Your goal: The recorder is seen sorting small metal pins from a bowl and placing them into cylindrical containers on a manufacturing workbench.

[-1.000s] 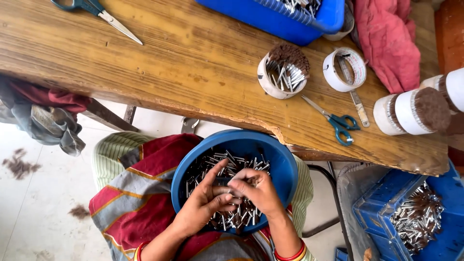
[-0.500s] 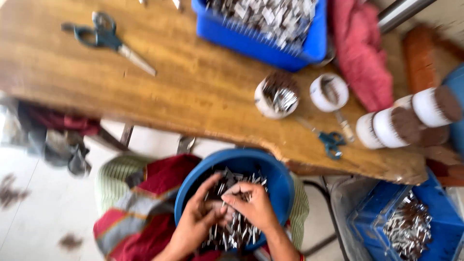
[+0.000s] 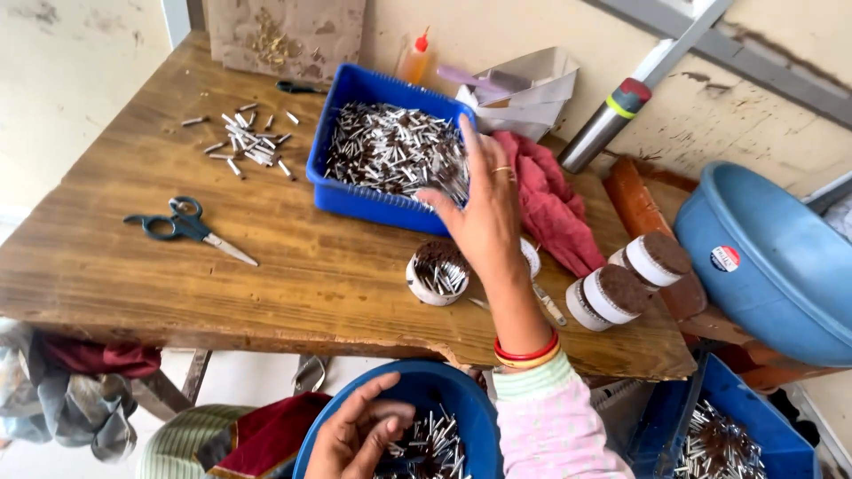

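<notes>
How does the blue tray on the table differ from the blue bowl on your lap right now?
The blue tray is rectangular with straight walls; the blue bowl is round. The tray sits on the wooden table, the bowl below the table edge on the lap. The right hand is over the tray with a bunch of pieces in its fingers; the left hand rests in the bowl. Both hold small silvery metal tubes.

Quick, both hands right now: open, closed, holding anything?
Left hand: loosely curled in the round blue bowl, touching metal pins.
Right hand: stretched over the blue tray, gripping a pin bundle.
</notes>
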